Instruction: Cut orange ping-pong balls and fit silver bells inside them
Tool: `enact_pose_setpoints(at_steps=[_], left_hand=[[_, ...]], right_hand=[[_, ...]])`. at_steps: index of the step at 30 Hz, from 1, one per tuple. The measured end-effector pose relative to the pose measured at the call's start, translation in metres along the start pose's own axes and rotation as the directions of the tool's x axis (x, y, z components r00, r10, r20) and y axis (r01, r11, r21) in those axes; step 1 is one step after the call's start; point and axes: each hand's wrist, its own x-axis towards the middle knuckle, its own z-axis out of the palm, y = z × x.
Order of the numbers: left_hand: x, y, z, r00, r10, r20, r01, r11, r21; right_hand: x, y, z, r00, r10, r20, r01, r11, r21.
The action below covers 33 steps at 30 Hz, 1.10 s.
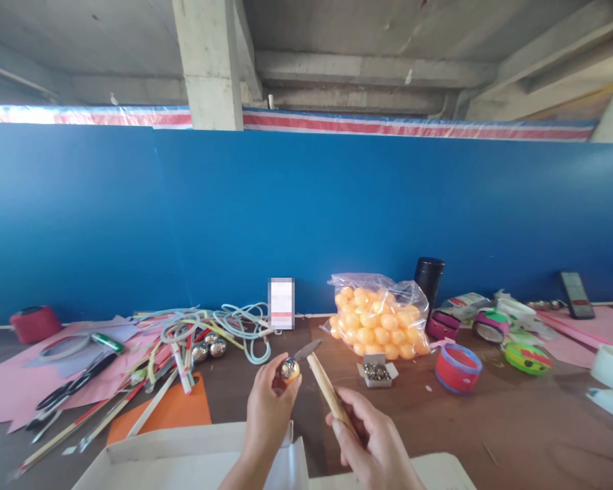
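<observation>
My left hand [272, 401] is closed around a small ball [289, 369], gripping it between thumb and fingers. Shiny silver covers most of the ball, while some orange shows at its lower edge. The fingers of my right hand [365, 429] wrap round the wooden handle of a small hammer [325, 384]. Its dark, tapered metal head lies crosswise at the far end, close to the ball's right side; contact cannot be made out. Beyond my right hand stands a small open box [378, 374] of tiny silvery metal pieces. A clear bag [381, 323] full of orange balls sits behind it.
A white box lid [184, 449] lies at the front left. Several shiny balls [217, 348], cords [240, 330], scissors [76, 381] and coloured paper [199, 401] clutter the left. Tape rolls [458, 367] and a black cylinder [430, 282] stand right. A blue partition [306, 211] borders the table's back.
</observation>
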Motion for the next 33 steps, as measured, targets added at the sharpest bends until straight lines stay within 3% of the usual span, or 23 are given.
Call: enact_pose_setpoints(at_steps=[22,33], left_hand=[[-0.0009,0.0067,-0.0027,0.999,0.022,-0.027,-0.021,0.999,0.035],[-0.0010,0.0066,-0.0030,0.999,0.010,-0.052,-0.010,1.000,0.008]], right_hand=[[-0.0007,-0.0015,0.0004,1.000,0.016,-0.001,-0.016,0.997,-0.076],[-0.0005,0.0006,0.0003,1.000,0.000,-0.007,-0.001,0.999,-0.033]])
